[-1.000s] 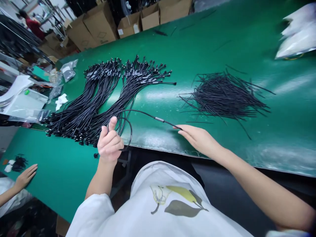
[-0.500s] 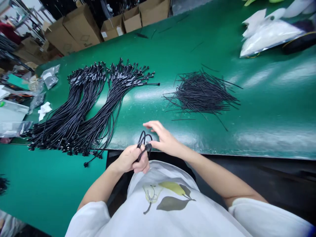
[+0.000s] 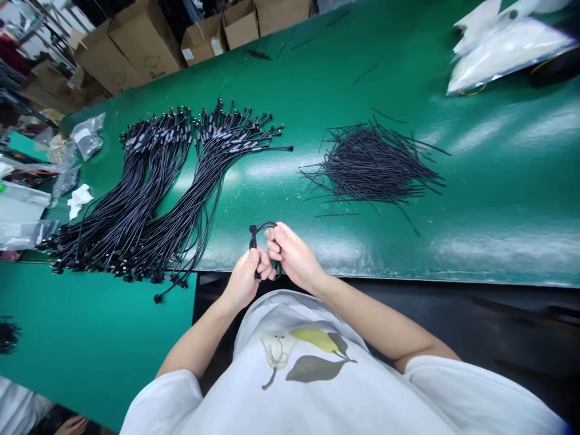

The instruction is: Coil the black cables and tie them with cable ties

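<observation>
A black cable (image 3: 263, 226), coiled into a loop with a small connector standing up at its left, is held between both hands at the table's near edge. My left hand (image 3: 247, 275) is closed round the left side of the coil. My right hand (image 3: 292, 254) has its fingers curled on the coil's right side. Part of the loop is covered by the fingers. Up and to the left lie bundles of black cables (image 3: 140, 205) with connectors at both ends. To the right is a loose heap of thin black strips (image 3: 376, 163), which look like ties.
Cardboard boxes (image 3: 145, 45) stand along the far edge of the green table (image 3: 290, 78). A white plastic bag (image 3: 507, 54) lies at the back right. Clear bags (image 3: 88, 136) are at the left. Part of another person (image 3: 72, 426) shows at bottom left.
My right hand has gone from spread fingers beside the coil to gripping its right side. The coil has been raised and turned, its connector now at upper left. The view has shifted slightly.
</observation>
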`<state>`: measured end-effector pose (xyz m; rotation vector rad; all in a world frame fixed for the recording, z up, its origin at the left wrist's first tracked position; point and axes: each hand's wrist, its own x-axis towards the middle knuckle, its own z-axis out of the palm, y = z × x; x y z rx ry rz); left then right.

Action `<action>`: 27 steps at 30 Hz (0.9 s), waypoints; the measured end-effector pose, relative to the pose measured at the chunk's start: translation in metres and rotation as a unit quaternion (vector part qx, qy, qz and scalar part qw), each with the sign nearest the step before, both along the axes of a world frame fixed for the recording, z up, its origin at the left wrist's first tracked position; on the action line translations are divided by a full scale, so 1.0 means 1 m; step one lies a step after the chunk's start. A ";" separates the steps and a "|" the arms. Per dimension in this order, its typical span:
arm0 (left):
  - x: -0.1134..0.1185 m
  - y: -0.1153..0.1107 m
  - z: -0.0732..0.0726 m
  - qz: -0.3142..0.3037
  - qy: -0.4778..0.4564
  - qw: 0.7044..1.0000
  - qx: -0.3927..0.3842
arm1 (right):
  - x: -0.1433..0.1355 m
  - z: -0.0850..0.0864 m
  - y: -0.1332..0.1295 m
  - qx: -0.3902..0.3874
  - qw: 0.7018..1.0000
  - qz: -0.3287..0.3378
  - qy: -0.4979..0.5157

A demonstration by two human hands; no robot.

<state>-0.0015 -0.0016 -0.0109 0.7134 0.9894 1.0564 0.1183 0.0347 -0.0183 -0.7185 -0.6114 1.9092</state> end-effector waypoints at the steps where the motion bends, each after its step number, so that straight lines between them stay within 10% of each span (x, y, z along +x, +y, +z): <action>1: 0.000 0.000 0.000 0.003 -0.012 1.000 -0.008 | 0.003 -0.002 0.000 0.000 1.000 0.029 -0.009; 9: 0.000 0.000 -0.006 -0.085 -0.039 0.990 -0.104 | 0.015 -0.009 0.001 0.147 0.956 0.069 -0.245; 18: -0.005 -0.006 -0.005 -0.111 -0.001 0.990 -0.090 | 0.005 -0.020 0.004 0.014 0.983 0.162 -0.083; 27: 0.006 -0.023 -0.013 -0.051 -0.045 0.991 -0.119 | 0.004 -0.006 0.005 0.016 0.991 0.090 -0.092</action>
